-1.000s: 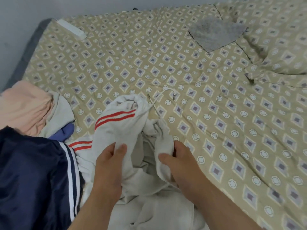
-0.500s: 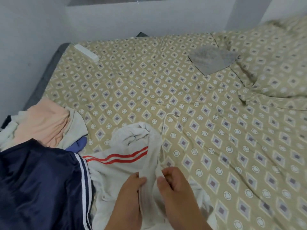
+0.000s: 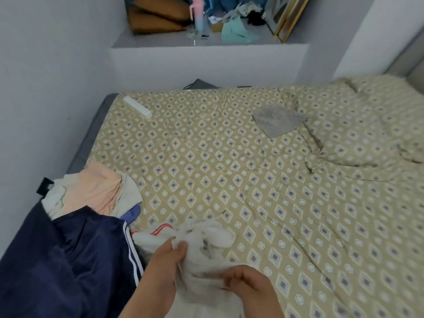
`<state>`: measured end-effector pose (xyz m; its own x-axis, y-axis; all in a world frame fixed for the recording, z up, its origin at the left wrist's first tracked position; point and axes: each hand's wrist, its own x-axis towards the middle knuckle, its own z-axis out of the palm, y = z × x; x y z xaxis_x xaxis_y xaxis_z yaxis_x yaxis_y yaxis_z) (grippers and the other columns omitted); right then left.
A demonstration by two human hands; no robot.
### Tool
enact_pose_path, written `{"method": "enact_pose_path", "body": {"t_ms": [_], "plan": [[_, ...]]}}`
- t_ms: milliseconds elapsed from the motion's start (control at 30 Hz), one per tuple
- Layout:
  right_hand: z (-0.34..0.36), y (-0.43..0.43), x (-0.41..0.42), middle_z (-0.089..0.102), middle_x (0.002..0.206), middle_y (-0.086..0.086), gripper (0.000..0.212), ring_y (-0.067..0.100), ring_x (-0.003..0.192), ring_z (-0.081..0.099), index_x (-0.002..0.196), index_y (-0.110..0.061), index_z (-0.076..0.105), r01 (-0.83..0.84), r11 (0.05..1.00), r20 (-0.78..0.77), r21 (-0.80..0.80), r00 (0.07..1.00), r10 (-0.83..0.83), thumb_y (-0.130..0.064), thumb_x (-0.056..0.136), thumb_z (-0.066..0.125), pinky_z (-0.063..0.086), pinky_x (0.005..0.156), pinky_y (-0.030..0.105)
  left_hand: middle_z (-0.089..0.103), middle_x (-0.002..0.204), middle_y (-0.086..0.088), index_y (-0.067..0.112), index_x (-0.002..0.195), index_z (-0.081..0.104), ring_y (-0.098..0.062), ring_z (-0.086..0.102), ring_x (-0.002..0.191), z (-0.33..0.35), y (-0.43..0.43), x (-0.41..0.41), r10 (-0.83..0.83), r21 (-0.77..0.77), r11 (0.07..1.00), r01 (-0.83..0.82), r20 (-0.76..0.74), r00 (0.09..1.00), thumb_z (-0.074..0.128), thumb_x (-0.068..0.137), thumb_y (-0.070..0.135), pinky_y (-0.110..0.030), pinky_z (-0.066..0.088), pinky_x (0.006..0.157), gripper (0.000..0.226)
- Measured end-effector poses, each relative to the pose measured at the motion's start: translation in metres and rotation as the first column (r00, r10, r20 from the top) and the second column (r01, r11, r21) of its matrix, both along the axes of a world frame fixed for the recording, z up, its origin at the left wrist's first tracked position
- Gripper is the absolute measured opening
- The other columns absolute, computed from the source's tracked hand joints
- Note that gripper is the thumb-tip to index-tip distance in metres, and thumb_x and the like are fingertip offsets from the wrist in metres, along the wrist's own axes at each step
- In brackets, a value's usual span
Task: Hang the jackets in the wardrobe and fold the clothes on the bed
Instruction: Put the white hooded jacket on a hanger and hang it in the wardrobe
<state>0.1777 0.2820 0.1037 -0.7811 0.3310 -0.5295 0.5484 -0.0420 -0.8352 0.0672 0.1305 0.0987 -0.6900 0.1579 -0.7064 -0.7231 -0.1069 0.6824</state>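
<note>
White jacket (image 3: 214, 235) on bed (image 3: 252, 180), gripped by left hand (image 3: 165, 265) and right hand (image 3: 250, 288)

1. Soft, even, rather dim light; faint shadows in the bedspread (image 3: 229, 157) folds;
2. Motion blur softens the left hand (image 3: 165, 271), right hand (image 3: 250, 288) and white jacket (image 3: 206, 235); the walls (image 3: 46, 88) bow at the edges.

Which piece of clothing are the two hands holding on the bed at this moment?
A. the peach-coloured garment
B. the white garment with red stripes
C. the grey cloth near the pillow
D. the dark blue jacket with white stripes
B: the left hand and the right hand both grip the white fabric garment with red stripes, while the dark blue shiny jacket with white stripes lies to its left.
</note>
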Motion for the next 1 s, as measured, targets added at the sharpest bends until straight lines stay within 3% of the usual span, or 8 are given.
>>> {"method": "enact_pose_path", "body": {"t_ms": [200,267,367,467,567,600,667,1000], "plan": [[0.074,0.012,0.024,0.073,0.084,-0.003,0.036,0.013,0.082,0.065,0.082,-0.02,0.073,0.158,0.98,-0.113,0.124,0.983,-0.144,0.01,0.09,0.056,0.048,0.073,0.018,0.07,0.114,-0.016,0.019,0.113,0.07,-0.04,0.067,0.104,0.093,-0.021,0.008,-0.114,-0.081,0.991,0.106,-0.098,0.989,0.051,0.102,0.026,-0.059,0.047,0.1,0.023],[0.101,0.01,0.026,0.067,0.111,-0.012,0.039,0.002,0.101,0.061,0.104,-0.036,0.067,0.024,0.972,-0.158,0.232,0.987,0.013,0.0,0.092,0.059,0.046,0.082,0.013,0.073,0.103,-0.019,0.019,0.095,0.077,-0.04,0.069,0.099,0.13,-0.022,0.019,-0.202,-0.047,0.979,0.198,-0.144,0.969,0.051,0.101,0.022,-0.06,0.046,0.1,0.026],[0.145,0.0,0.026,0.035,0.141,-0.037,0.065,-0.021,0.125,0.035,0.132,-0.057,0.041,-0.207,0.911,-0.186,0.358,0.94,0.287,-0.032,0.082,0.072,0.035,0.102,0.009,0.072,0.102,-0.026,0.009,0.094,0.077,-0.04,0.07,0.095,0.19,-0.019,0.041,-0.283,0.063,0.95,0.307,-0.247,0.927,0.059,0.091,0.018,-0.055,0.048,0.098,0.02],[0.188,-0.011,0.025,0.023,0.15,-0.039,0.089,-0.019,0.139,0.016,0.14,-0.058,0.037,-0.267,0.88,-0.226,0.393,0.9,0.374,-0.049,0.062,0.078,0.026,0.115,0.023,0.066,0.102,-0.037,-0.004,0.096,0.073,-0.044,0.067,0.086,0.245,-0.015,0.057,-0.295,0.238,0.895,0.377,-0.316,0.901,0.075,0.07,0.009,-0.048,0.052,0.083,0.03],[0.236,-0.007,0.037,0.05,0.135,-0.035,0.066,-0.01,0.13,0.042,0.121,-0.055,0.057,-0.282,0.918,-0.274,0.281,0.892,0.358,-0.035,0.063,0.08,0.04,0.104,0.029,0.065,0.087,-0.037,0.0,0.077,0.073,-0.041,0.067,0.072,0.296,-0.008,0.066,-0.299,0.355,0.815,0.458,-0.419,0.857,0.074,0.065,0.001,-0.041,0.058,0.062,0.012],[0.251,-0.005,0.043,0.065,0.119,-0.02,0.051,-0.001,0.112,0.058,0.114,-0.041,0.066,-0.266,0.938,-0.309,0.222,0.894,0.326,-0.028,0.067,0.08,0.046,0.093,0.031,0.064,0.084,-0.036,0.001,0.073,0.072,-0.04,0.066,0.07,0.313,-0.006,0.068,-0.28,0.386,0.797,0.466,-0.447,0.85,0.073,0.067,0.005,-0.04,0.057,0.059,0.007],[0.283,0.002,0.061,0.068,0.088,-0.003,0.026,0.008,0.084,0.06,0.094,-0.015,0.071,-0.188,0.964,-0.372,0.191,0.894,0.248,-0.025,0.071,0.077,0.045,0.077,0.032,0.062,0.079,-0.032,0.003,0.072,0.07,-0.036,0.065,0.065,0.339,0.002,0.071,-0.229,0.424,0.781,0.458,-0.488,0.842,0.069,0.068,0.017,-0.04,0.057,0.057,0.015],[0.39,0.026,0.186,0.068,0.089,0.015,0.044,0.021,0.082,0.061,0.098,0.001,0.074,0.129,0.99,-0.692,0.048,0.719,-0.06,-0.025,0.062,0.077,0.049,0.067,0.027,0.071,0.076,-0.023,0.007,0.072,0.077,-0.026,0.07,0.064,0.408,0.049,0.146,-0.197,0.436,0.654,0.619,-0.692,0.695,0.057,0.076,0.022,-0.029,0.057,0.054,0.026]]}}
